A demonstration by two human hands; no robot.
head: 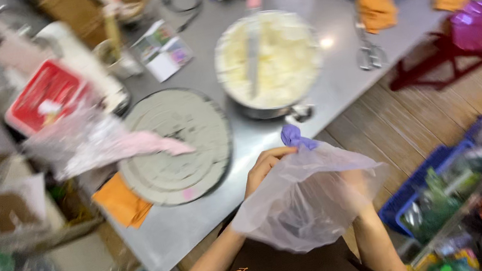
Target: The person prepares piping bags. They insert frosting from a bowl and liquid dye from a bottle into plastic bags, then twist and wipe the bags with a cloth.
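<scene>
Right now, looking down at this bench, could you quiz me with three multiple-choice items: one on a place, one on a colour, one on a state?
1. Where does the pink piping bag lie?
A on the grey turntable
B in the bowl
C on the floor

2. What colour is the tip of the bag in the hands?
A green
B purple
C red

3. What state is the bowl in?
A empty
B upside down
C filled with cream

Answers:
1 A, the pink piping bag rests across the grey turntable.
2 B, the tip above the left hand is purple.
3 C, pale cream fills the bowl.
</scene>
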